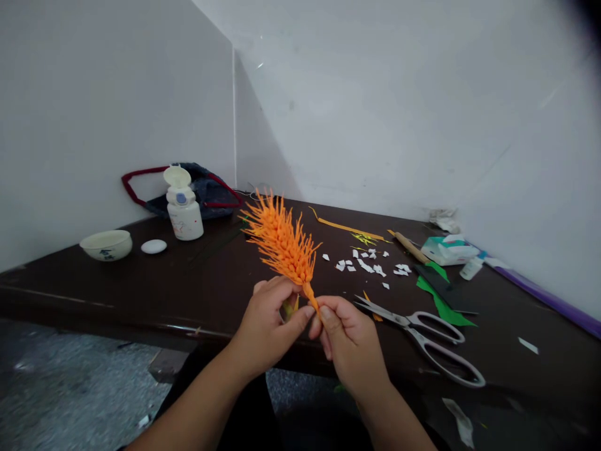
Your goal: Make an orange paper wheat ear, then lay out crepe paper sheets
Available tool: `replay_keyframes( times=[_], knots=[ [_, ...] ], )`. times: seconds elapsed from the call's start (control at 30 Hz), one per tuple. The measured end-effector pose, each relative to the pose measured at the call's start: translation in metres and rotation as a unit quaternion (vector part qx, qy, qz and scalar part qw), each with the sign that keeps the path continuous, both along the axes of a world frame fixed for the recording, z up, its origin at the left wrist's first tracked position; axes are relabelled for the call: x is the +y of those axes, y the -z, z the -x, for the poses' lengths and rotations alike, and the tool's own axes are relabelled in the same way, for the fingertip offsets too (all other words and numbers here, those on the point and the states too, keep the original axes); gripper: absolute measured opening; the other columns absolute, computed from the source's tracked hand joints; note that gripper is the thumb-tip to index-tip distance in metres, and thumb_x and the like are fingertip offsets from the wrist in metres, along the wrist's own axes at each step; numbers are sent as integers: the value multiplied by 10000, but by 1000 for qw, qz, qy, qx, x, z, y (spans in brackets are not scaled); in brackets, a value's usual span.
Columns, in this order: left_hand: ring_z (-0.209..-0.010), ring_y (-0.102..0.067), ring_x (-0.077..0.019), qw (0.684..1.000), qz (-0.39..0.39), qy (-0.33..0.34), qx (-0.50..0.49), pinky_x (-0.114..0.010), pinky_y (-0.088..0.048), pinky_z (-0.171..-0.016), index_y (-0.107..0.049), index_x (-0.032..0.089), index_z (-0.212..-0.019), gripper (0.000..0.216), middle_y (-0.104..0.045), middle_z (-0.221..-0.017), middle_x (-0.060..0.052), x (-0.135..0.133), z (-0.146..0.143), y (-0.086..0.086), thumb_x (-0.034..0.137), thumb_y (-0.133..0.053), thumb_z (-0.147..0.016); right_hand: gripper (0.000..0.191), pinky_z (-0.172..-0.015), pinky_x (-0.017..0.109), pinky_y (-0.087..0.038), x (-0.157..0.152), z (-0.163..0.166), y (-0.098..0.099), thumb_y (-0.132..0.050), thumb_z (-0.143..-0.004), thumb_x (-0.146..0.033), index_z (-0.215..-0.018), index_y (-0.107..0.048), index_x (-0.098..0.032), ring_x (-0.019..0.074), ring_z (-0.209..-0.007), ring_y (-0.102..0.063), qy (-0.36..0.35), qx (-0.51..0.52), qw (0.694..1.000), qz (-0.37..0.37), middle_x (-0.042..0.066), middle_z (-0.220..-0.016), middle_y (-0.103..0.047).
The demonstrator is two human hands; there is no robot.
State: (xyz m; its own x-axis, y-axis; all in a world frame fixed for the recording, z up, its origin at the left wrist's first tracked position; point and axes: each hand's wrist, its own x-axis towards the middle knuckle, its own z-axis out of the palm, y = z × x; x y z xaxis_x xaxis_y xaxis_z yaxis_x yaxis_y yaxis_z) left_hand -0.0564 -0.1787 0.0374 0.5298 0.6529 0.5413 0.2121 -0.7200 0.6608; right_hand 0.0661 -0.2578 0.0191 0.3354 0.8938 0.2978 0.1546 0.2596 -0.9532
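Observation:
An orange crepe-paper wheat ear [280, 241] with spiky bristles leans up and to the left over the table's front edge. My right hand [350, 335] pinches the lower end of its stem between thumb and fingers. Curled around the stem just under the head is my left hand [272, 319], its thumb tip close to the right thumb. A small yellowish strip [292, 307] shows between the left thumb and fingers; its other end is hidden. Scissors [413, 326] with grey handles lie on the table right of my right hand, blades slightly apart.
White paper scraps [369, 266] and an orange strip [352, 228] lie behind the hands. Green paper [441, 300], a tissue pack [448, 250] and a small bottle [472, 266] are at right. A bowl [107, 245], white bottle [185, 216] and dark bag [211, 188] stand left.

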Motion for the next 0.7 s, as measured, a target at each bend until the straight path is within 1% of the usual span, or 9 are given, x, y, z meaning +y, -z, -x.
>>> replay_keyframes(
  times=[0.07,0.13,0.23,0.3,0.37,0.47,0.6,0.67,0.7],
  knots=[
    [-620,-445,-137,1000,13,11,-4,-291,-337,-630,-578,189,-704,47,-475,-619,36,-2,1,-3,224,-605,-688,206,-387,162,-288,0,0,0,-490,-871,-311,-838,-637,-171,45,-396,-376,0,10,1000,0,-47,-524,-519],
    [-596,-430,-126,999,43,30,-9,-273,-335,-597,-580,184,-673,48,-451,-601,43,-3,1,-4,199,-619,-651,190,-378,156,-277,1,1,1,-510,-862,-315,-847,-637,-175,40,-389,-369,-9,39,999,7,-47,-518,-531],
    [-567,-408,-107,994,89,52,-39,-247,-339,-561,-598,181,-657,19,-415,-589,49,-1,2,-2,179,-616,-664,157,-356,141,-251,2,1,3,-543,-849,-323,-853,-610,-181,26,-357,-347,-40,106,993,7,-51,-517,-561],
    [-583,-425,-102,988,113,80,-66,-236,-355,-562,-632,187,-697,9,-443,-624,42,2,2,1,188,-627,-690,138,-341,131,-229,3,0,5,-565,-841,-320,-833,-580,-183,19,-339,-331,-58,150,987,-7,-58,-507,-568],
    [-631,-470,-105,981,133,108,-89,-233,-382,-586,-652,196,-735,30,-507,-692,25,4,3,3,201,-646,-707,134,-329,126,-211,4,1,5,-579,-837,-315,-821,-542,-188,14,-322,-318,-75,184,980,-17,-62,-505,-576],
    [-672,-510,-113,975,154,122,-105,-238,-407,-611,-651,191,-703,23,-564,-743,5,5,4,4,210,-660,-714,145,-318,128,-194,5,1,3,-586,-833,-303,-811,-490,-196,9,-301,-285,-104,220,970,-17,-72,-504,-576],
    [-643,-510,-109,972,169,115,-114,-239,-414,-596,-641,182,-649,84,-565,-720,1,3,5,2,211,-646,-727,158,-325,139,-189,4,2,1,-569,-839,-312,-801,-463,-201,8,-303,-265,-134,235,963,-3,-76,-507,-568],
    [-623,-505,-105,971,176,107,-120,-236,-414,-578,-635,179,-627,112,-554,-700,5,1,4,2,219,-641,-731,167,-333,145,-198,2,2,0,-573,-829,-320,-792,-460,-202,9,-313,-281,-132,214,968,5,-67,-542,-578],
    [-610,-500,-103,971,179,104,-123,-233,-412,-565,-632,178,-620,121,-548,-687,7,1,4,2,228,-642,-730,172,-336,146,-207,1,1,-1,-598,-806,-308,-787,-463,-204,10,-323,-295,-120,193,974,10,-72,-556,-570]
  ],
)
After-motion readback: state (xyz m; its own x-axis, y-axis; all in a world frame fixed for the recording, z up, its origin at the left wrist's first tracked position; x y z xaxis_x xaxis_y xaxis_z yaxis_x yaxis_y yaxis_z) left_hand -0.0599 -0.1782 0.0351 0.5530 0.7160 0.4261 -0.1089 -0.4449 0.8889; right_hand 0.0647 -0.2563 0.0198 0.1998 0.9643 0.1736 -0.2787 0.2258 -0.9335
